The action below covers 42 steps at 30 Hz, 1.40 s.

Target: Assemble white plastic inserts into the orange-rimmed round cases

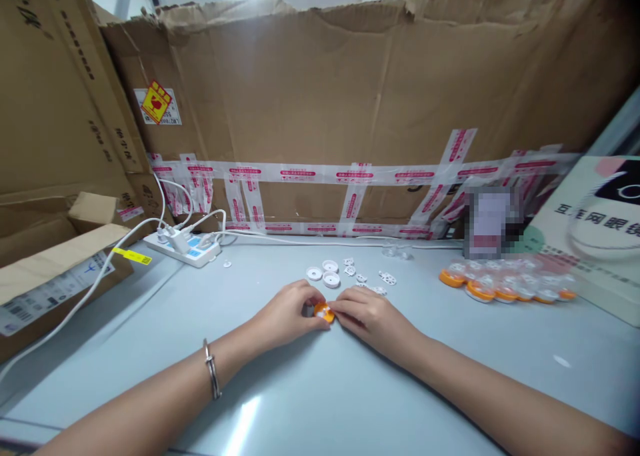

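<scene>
Both my hands meet at the middle of the pale table (320, 389). My left hand (289, 311) and my right hand (367, 315) pinch a small orange round piece (324, 311) between their fingertips. The fingers of both are curled around it, and most of the piece is hidden. A metal bracelet (213, 369) sits on my left wrist. Just beyond my fingers lie white round caps (331, 279) and several small white flat parts (387, 277).
A row of orange-based clear-topped pieces (505, 284) lies at the right. A white power strip (184, 247) with cables sits at the back left. Taped cardboard walls (350, 109) enclose the table. A cardboard box (55, 269) stands left, a printed box (590, 236) right.
</scene>
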Tool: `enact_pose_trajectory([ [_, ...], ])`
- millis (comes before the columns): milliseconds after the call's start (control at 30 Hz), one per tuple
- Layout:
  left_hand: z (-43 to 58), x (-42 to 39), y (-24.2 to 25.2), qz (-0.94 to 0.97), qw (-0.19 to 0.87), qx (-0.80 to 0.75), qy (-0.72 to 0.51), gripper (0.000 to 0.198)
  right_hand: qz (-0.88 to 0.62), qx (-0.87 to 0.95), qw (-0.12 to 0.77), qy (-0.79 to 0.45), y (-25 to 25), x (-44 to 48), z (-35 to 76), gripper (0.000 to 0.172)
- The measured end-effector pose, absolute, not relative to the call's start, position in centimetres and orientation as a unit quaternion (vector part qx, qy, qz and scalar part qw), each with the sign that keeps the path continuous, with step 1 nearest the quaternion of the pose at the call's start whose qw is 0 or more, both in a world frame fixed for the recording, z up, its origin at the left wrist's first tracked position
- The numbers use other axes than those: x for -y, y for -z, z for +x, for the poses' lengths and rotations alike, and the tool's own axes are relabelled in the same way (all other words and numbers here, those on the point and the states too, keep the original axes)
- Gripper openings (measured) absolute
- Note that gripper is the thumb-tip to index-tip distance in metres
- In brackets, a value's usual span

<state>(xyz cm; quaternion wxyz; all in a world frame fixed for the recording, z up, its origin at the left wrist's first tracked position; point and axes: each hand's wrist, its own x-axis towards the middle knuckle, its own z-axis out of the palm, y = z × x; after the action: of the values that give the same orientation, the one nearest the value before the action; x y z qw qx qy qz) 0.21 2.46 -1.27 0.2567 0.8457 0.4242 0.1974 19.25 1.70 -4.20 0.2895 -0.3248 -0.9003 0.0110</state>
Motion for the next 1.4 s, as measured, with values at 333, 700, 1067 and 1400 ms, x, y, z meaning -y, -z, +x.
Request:
enact_pose_trajectory([
  [333, 0.1, -2.5, 1.3, 0.849, 0.266, -0.418, -0.184, 0.022, -0.284, 0.926, 0.236, 0.076, 3.6, -1.5, 19.0, 0.025],
  [700, 0.0, -2.6, 1.3, 0.850, 0.267, -0.420, -0.171, 0.022, -0.274, 0.936, 0.206, 0.086, 3.6, -1.3, 19.0, 0.022],
  [1067, 0.2, -2.3, 1.1, 0.846, 0.279, -0.420, -0.173, 0.021, -0.343, 0.927, 0.150, 0.011, 2.2, -0.7, 18.8, 0.018],
  [1400, -0.2, -2.5, 0.9, 0.829, 0.331, -0.403, -0.200, 0.020, -0.340, 0.903, 0.258, -0.054, 3.5, -1.4, 19.5, 0.019],
])
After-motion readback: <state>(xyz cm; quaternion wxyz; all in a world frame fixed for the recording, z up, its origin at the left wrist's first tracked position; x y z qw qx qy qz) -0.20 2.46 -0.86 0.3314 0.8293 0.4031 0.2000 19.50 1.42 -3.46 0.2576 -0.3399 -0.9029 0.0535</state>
